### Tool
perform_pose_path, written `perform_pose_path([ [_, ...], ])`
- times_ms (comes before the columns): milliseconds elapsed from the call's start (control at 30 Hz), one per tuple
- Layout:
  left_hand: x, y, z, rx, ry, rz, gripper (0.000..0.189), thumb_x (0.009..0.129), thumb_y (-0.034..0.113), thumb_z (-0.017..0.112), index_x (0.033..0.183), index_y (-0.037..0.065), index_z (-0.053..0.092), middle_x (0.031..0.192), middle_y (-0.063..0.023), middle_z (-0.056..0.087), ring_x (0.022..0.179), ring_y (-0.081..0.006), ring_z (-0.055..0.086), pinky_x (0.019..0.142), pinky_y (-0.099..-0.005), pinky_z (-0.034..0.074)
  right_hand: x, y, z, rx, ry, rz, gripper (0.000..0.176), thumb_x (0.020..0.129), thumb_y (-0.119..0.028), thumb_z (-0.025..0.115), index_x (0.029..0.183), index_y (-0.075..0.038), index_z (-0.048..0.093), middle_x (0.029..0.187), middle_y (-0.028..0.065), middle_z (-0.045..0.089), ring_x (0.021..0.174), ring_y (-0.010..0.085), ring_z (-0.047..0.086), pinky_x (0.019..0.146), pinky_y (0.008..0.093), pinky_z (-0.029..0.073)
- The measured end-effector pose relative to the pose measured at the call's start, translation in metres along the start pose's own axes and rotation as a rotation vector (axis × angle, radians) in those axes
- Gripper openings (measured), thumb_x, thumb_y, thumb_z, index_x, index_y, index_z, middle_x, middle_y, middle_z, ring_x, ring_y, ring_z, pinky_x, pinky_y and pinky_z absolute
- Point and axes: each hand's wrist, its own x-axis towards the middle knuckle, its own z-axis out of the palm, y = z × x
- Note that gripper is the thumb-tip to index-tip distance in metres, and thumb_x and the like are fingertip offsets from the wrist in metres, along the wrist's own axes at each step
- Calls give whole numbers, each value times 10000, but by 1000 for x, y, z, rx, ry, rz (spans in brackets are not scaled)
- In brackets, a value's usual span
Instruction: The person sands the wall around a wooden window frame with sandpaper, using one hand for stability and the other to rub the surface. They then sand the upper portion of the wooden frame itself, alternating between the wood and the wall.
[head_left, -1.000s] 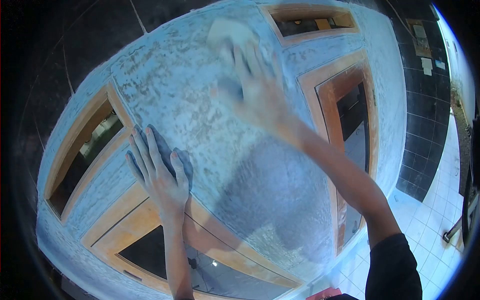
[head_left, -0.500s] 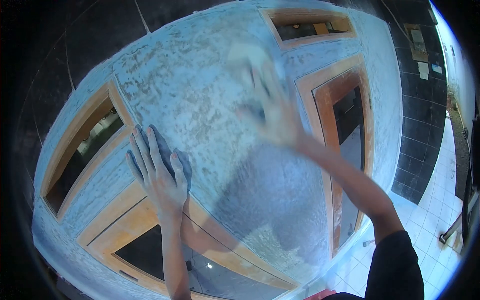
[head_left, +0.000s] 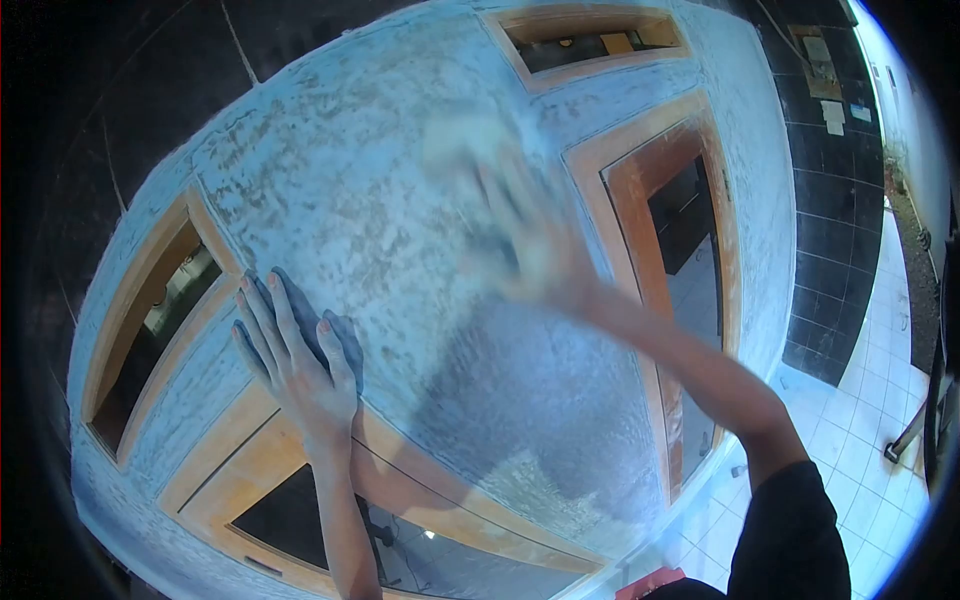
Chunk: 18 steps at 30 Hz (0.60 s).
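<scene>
A blue wall (head_left: 330,190), patchy with pale and grey-brown coating, fills the middle of the view. My left hand (head_left: 305,385) lies flat on it with fingers spread, near the corner of a wooden window frame, holding nothing. Over the upper middle of the wall is my right hand (head_left: 530,240), smeared by motion. A pale flat piece (head_left: 465,140) shows at its fingertips, against the wall; it appears held under the fingers, but its kind is too blurred to tell. Dust whitens both hands.
Wooden frames surround the wall: a small opening (head_left: 165,300) at left, another (head_left: 590,40) at top, a tall frame (head_left: 640,200) at right and a wide one (head_left: 220,460) below. Dark tiles (head_left: 835,240) and a white tiled floor (head_left: 870,390) lie to the right.
The whole view has shifted a little, so wall and frames sit further left. The right hand and pale piece stay over the same wall area, blurred in both frames. The left hand keeps its place.
</scene>
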Motion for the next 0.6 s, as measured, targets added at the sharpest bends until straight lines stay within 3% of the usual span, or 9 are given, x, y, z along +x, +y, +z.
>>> perform_pose_path([
  [67,-1,0,-1,-9,-4,11,591,1047,363,371,1548,51,357,1619,-192,300,1511,-358,253,1225,-522,145,-32,-8,-2,80,-29,8,823,905,-527,668,1520,-51,401,1569,211,373,1456,387,351,1193,639,142],
  [133,-2,-2,1,2,-2,11,592,1047,365,372,1550,52,354,1620,-192,298,1513,-357,249,1226,-522,142,-25,-1,-5,-27,-75,-33,826,901,-529,673,1515,-48,403,1569,212,368,1453,376,362,1189,648,144],
  [267,-1,0,-1,-13,-9,2,595,1048,373,374,1555,62,349,1622,-191,295,1516,-356,240,1226,-523,137,95,60,-1,-139,66,1,801,906,-512,667,1503,-41,413,1520,245,407,1426,366,395,1177,641,193],
  [333,-1,-1,-1,-17,-13,2,597,1048,376,373,1556,65,348,1623,-191,292,1517,-357,238,1226,-523,137,94,58,6,-143,106,9,856,883,-543,675,1498,-16,397,1499,251,420,1424,392,384,1169,646,211],
  [433,-4,-2,-2,-28,-26,4,597,1047,378,373,1558,70,348,1626,-190,285,1517,-359,236,1226,-523,137,34,42,4,-123,60,-63,930,851,-586,690,1485,29,401,1510,263,403,1433,421,362,1179,615,226],
  [500,-4,-2,-2,-27,-23,0,596,1046,377,372,1558,72,349,1628,-190,282,1516,-360,237,1226,-523,138,-26,18,-13,-14,-77,33,940,846,-588,697,1478,47,412,1535,263,378,1447,425,341,1184,616,210],
  [600,-1,1,-4,-33,-8,10,571,1041,314,401,1557,74,354,1633,-159,289,1524,-329,231,1230,-507,133,-27,35,-25,-106,-154,-58,930,857,-585,685,1494,28,396,1547,235,377,1455,404,344,1194,601,201],
])
